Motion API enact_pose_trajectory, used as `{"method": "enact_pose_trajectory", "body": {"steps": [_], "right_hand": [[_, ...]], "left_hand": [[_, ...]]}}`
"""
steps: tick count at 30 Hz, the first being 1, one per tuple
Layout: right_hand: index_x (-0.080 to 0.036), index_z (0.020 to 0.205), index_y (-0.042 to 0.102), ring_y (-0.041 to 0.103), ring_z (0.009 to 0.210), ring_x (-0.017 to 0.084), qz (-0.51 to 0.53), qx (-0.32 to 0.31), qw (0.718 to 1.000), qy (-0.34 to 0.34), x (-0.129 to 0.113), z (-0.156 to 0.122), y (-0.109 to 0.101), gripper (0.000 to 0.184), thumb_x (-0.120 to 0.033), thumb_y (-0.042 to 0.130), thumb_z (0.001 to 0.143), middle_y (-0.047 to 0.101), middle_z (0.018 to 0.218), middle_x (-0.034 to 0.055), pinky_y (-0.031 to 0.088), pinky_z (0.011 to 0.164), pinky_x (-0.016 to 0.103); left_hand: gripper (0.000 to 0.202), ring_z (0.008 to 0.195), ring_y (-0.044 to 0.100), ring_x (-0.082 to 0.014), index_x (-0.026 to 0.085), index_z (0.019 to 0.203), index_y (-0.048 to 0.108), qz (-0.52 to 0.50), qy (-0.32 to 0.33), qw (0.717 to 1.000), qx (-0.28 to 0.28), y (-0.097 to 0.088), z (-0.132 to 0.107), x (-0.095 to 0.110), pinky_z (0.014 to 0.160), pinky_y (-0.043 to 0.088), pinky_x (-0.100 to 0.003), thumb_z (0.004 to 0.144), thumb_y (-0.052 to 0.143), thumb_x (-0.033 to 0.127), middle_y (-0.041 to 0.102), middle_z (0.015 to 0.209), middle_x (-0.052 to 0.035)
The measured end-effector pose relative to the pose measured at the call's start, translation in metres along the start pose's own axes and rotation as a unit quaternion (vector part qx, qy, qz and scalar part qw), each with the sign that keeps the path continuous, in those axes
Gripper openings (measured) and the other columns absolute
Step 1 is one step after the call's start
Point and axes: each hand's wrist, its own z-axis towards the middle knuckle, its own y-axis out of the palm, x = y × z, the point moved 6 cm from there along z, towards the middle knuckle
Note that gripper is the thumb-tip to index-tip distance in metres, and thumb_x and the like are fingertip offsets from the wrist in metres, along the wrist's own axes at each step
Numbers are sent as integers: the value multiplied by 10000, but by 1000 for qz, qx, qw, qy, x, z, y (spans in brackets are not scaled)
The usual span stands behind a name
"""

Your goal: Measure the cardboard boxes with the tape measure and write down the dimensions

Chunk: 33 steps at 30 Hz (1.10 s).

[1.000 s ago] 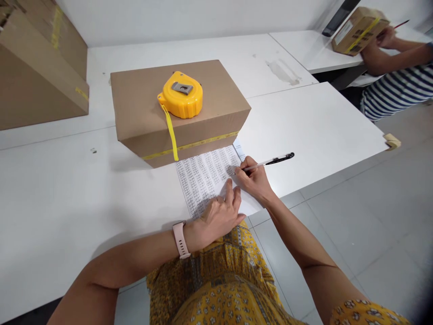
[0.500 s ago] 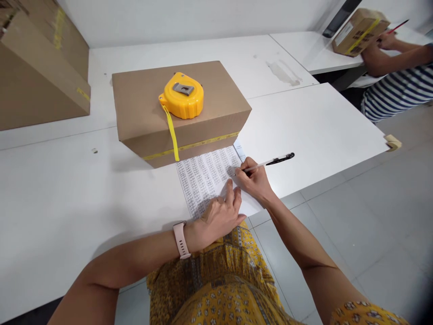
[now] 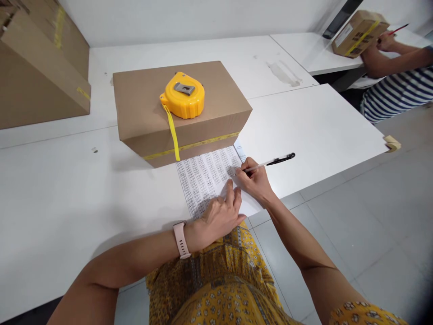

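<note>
My right hand (image 3: 254, 181) is closed around a pen (image 3: 275, 161) with a clear barrel and black end, its tip down on the paper. The sheet of paper (image 3: 199, 180) carries columns of small handwriting and lies at the table's front edge. Flat on its lower part rests my left hand (image 3: 221, 216), fingers stretched out, just left of the right one. Behind the paper stands a closed cardboard box (image 3: 145, 101) with yellow tape along its side. A yellow tape measure (image 3: 185, 101) lies on the box, its yellow strap hanging over the front.
A large cardboard box (image 3: 40, 76) stands at the left of the white table (image 3: 67, 194). At the far right, another person's arm (image 3: 395, 63) lies by a taped box (image 3: 360, 34), a red pen (image 3: 399, 29) in the hand. A tape roll (image 3: 392, 143) hangs at the table's right corner.
</note>
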Motion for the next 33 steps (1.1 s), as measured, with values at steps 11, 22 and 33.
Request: {"method": "enact_pose_trajectory", "body": {"steps": [11,22,33], "right_hand": [[-236,689,449,362,546,106,-3,17,1000,-1,0,0,-3,239,-221,613,862,414,578,-65,290,519,269],[-237,680,442,351,536,105,-1,13,1000,6,-3,0,-3,235,-206,611,840,402,576,-71,270,507,269],[-236,684,434,353,538,99,-18,18,1000,10,0,0,-3,242,-202,606,850,392,573,-75,277,509,259]], "left_hand": [[712,708,747,-241,34,1522,494,-4,6,1000,-16,-3,1,0,554,550,-312,1046,449,561,424,1554,-356],[722,724,756,-244,40,1519,502,-7,2,1000,-15,-1,2,0,567,574,-319,1036,462,576,413,1561,-352],[725,742,764,-255,32,1521,500,-12,5,1000,-26,-4,2,-1,573,589,-320,1038,460,572,408,1561,-353]]}}
